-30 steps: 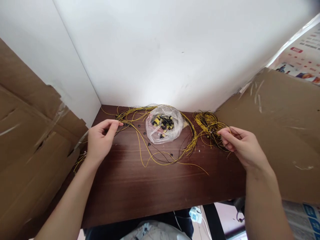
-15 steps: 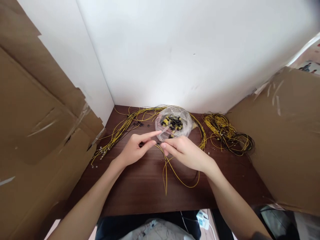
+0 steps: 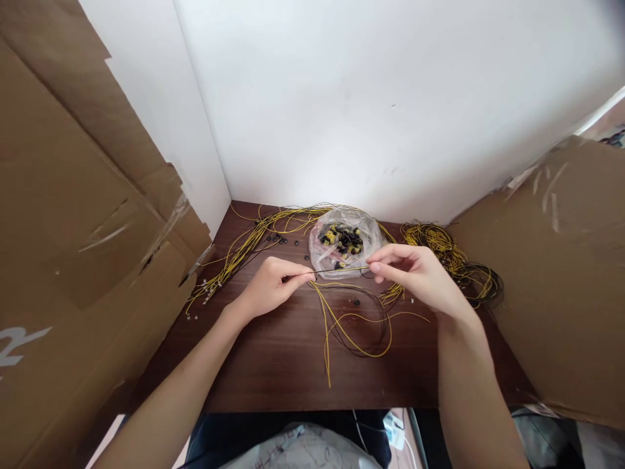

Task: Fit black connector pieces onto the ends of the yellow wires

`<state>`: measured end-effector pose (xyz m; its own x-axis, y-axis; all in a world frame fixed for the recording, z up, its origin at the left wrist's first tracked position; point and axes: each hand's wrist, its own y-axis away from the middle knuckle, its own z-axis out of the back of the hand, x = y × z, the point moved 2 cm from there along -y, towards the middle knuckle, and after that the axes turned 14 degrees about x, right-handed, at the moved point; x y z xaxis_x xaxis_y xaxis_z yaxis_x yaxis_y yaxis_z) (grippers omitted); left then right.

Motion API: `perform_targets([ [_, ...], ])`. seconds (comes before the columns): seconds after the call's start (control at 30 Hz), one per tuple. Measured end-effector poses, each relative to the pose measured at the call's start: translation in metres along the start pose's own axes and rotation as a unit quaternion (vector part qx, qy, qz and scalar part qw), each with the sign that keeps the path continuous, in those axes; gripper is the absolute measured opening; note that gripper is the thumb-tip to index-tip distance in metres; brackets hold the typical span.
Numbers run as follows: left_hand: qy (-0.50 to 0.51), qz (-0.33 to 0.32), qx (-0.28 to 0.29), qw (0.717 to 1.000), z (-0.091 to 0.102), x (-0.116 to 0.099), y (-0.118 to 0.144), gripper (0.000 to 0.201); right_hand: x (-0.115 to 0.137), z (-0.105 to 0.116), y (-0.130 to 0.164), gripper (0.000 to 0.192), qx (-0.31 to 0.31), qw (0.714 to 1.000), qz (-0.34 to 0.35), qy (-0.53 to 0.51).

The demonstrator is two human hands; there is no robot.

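My left hand (image 3: pixel 279 284) is closed in a pinch on thin yellow and black wires (image 3: pixel 336 319), whose loose loops hang down over the table. A short stretch of wire (image 3: pixel 336 270) runs from it, nearly level, to my right hand (image 3: pixel 410 270), which pinches the other end between thumb and fingertips. Just behind this stretch sits a clear plastic bag (image 3: pixel 319 244) holding several small black and yellow parts (image 3: pixel 346 240). What lies inside my left fingers is hidden.
A bundle of yellow and black wires (image 3: pixel 244 251) curves along the back left of the brown table (image 3: pixel 263 371). Another tangled coil (image 3: pixel 432 244) lies at right. Several small black rings (image 3: pixel 278 240) are scattered about. Cardboard panels (image 3: pixel 88 260) and a white wall (image 3: pixel 312 117) enclose the table.
My right hand has moved away to the right from my left hand, drawing the wire out between them. My left hand has stayed nearly in place. The view has shifted slightly.
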<state>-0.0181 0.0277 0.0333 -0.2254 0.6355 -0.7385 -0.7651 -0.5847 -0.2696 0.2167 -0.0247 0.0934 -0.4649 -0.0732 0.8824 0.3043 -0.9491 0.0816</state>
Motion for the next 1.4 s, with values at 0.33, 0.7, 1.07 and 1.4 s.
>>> perform_targets([
  [0.33, -0.021, 0.013, -0.012, 1.0, 0.004, 0.003, 0.001, 0.025, -0.016, 0.037, 0.027, 0.019, -0.179, 0.983, -0.001, 0.043],
  [0.7, -0.009, 0.005, -0.011, 1.0, 0.004, 0.002, 0.0, 0.026, -0.016, -0.001, 0.01, 0.031, -0.054, 0.995, 0.04, 0.074],
  [1.07, -0.021, 0.01, 0.007, 1.0, 0.004, 0.007, 0.001, 0.023, -0.026, -0.036, -0.021, 0.008, 0.019, 0.996, 0.084, 0.021],
  [1.4, -0.035, 0.019, 0.013, 0.999, 0.005, 0.011, 0.002, 0.024, -0.031, -0.027, -0.006, 0.011, 0.023, 0.946, 0.091, -0.311],
])
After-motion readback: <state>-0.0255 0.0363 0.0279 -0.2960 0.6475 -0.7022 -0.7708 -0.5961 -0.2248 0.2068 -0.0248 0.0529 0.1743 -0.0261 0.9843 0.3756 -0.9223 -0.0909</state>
